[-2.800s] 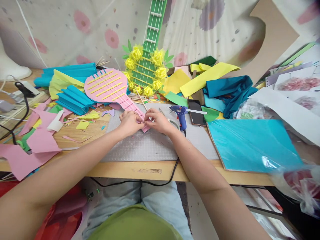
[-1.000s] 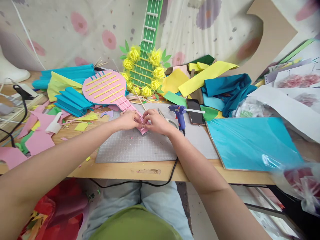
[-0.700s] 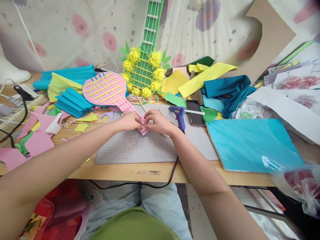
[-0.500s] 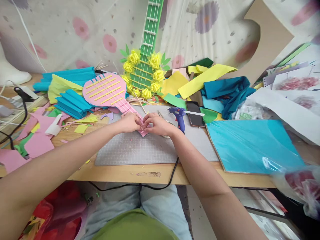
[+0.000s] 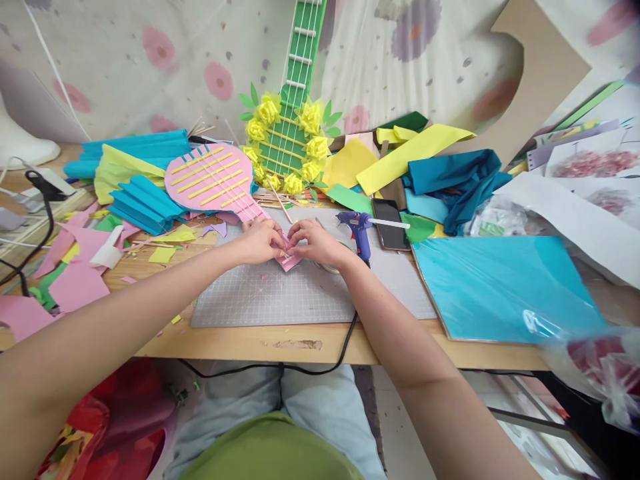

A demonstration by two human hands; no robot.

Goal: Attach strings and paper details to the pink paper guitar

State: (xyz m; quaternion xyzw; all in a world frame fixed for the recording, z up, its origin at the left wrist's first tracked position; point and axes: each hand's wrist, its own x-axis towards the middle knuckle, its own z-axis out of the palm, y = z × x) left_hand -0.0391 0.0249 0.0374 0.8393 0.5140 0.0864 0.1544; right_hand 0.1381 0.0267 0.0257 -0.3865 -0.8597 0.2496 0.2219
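A pink paper guitar (image 5: 209,179) with yellow strips and thin strings lies on the table, its neck reaching down to the right over the grey cutting mat (image 5: 270,300). Both hands are at the end of that neck. My left hand (image 5: 263,241) has its fingers pinched together there. Close against it, my right hand (image 5: 316,243) is pinched over the same spot. Whatever small piece sits between the fingertips is too small to make out. Beside my right hand are a blue glue gun (image 5: 359,235) and scissors, partly hidden by the hand.
Behind stands a green paper guitar (image 5: 285,143) ringed with yellow paper roses. A phone (image 5: 391,225) lies right of the glue gun. Pink scraps (image 5: 77,288) crowd the left, a blue sheet pack (image 5: 505,290) the right. A black cord (image 5: 345,350) hangs over the front edge.
The fingertips have shifted slightly at the neck's end, both hands staying pinched there. The view has tilted a little; the guitar lies as before.
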